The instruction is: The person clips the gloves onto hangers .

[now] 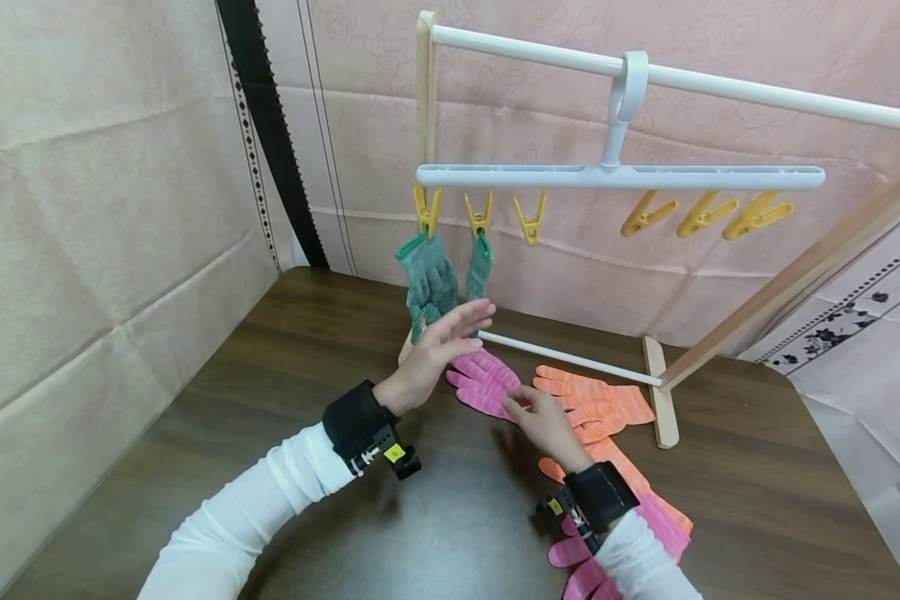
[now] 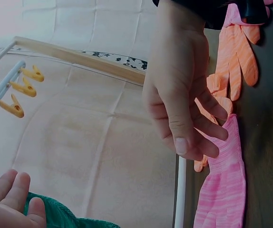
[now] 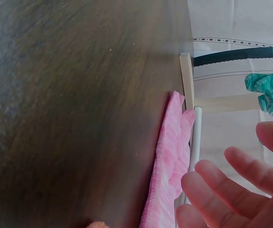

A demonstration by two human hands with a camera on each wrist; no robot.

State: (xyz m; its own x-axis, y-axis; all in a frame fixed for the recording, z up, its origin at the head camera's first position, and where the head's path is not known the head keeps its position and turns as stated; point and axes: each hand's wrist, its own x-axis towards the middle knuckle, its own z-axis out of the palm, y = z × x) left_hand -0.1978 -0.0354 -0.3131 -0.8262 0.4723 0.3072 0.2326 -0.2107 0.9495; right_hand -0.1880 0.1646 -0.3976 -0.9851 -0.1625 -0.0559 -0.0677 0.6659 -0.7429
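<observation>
One pink glove (image 1: 482,382) lies on the counter (image 1: 435,533), between the two hands; clock directions here run from it, as the head camera sees them. At four o'clock, the right hand (image 1: 551,425) is loosely open, fingers bent and thumb apart, gripping nothing; its fingertips are at the glove's near edge, though whether they touch cannot be told. At ten o'clock, the left hand (image 1: 438,354) is open with fingers extended, holding nothing. Two orange gloves (image 1: 588,396) lie from three to four o'clock, and a second pink glove (image 1: 581,575) at five, partly hidden by the right arm. Toward eleven and twelve o'clock, two green gloves (image 1: 431,271) hang from yellow clips (image 1: 428,210) on a pale blue hanger (image 1: 525,177), which hooks over a white rail (image 1: 525,52) at one o'clock. One wooden foot (image 1: 662,400) of the rack stands at three o'clock.
</observation>
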